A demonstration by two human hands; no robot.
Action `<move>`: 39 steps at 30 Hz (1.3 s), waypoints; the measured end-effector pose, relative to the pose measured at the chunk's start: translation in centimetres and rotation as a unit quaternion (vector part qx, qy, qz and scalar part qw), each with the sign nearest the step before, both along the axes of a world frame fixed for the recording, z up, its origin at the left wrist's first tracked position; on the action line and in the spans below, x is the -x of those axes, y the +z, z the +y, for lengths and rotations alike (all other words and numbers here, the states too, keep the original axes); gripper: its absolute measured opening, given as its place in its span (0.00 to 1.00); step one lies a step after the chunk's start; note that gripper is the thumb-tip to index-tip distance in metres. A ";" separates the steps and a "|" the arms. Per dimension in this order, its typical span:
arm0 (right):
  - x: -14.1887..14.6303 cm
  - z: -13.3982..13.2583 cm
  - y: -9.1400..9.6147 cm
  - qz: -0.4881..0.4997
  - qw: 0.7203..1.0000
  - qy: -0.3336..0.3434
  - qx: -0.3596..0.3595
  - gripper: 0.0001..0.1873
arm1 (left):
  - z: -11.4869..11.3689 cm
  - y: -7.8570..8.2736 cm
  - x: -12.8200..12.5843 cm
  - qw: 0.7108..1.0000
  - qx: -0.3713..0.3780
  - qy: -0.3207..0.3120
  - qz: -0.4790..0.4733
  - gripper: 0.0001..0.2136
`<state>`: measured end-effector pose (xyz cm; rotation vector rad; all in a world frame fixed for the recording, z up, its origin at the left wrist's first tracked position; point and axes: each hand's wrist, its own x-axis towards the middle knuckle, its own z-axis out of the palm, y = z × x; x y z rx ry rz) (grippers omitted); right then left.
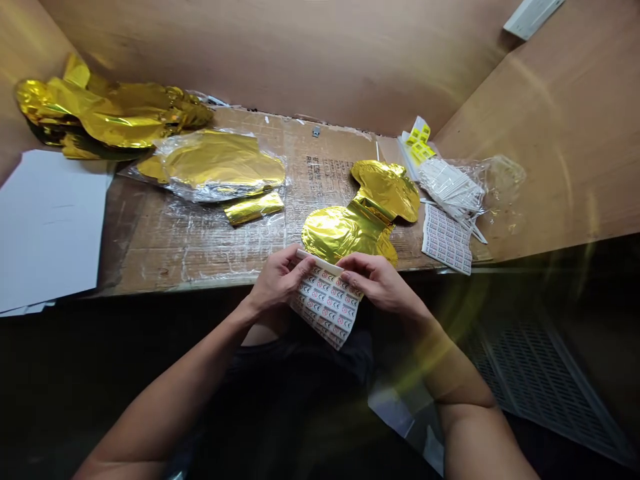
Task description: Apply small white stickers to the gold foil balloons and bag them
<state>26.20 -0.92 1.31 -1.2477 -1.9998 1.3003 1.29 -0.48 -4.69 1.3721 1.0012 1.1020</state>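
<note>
Both hands hold a sheet of small printed stickers (327, 303) marked CE, close to the bench's front edge. My left hand (280, 277) pinches its upper left part, thumb on the front. At the upper right edge, my right hand (380, 283) is closed with thumb and finger on the sheet. The top edge of the sheet looks folded or curled over. Just beyond the hands lies a shiny gold foil balloon (345, 230), flat and creased, its near end partly hidden by the fingers.
Gold foil (115, 113) is heaped at the back left. Beside it lie a clear bag of gold foil (220, 163) and white paper (50, 227). To the right are another sticker sheet (447, 239), a bag of white sticks (453, 187) and yellow labels (420, 143). Board walls enclose the bench.
</note>
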 end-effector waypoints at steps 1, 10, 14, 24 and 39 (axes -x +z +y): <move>0.3 -0.7 -0.3 0.006 1.000 -0.026 -0.014 0.13 | 0.0 0.1 0.0 1.000 0.008 0.001 -0.005 0.18; -1.0 -1.5 -1.9 -0.084 0.933 -0.028 -0.350 0.11 | -0.1 0.5 -0.3 0.996 0.066 0.003 -0.061 0.20; -1.6 -1.3 -2.3 -0.171 0.874 0.052 -0.452 0.11 | -0.4 0.7 -0.3 0.995 0.075 0.002 -0.061 0.21; -0.4 -1.3 -2.6 -0.141 0.870 0.009 -0.472 0.10 | -0.8 0.3 0.4 0.995 0.073 0.009 -0.073 0.21; 0.6 -0.9 -3.2 -0.120 0.909 -0.024 -0.399 0.11 | -1.1 -0.3 1.1 0.996 0.070 0.016 -0.058 0.20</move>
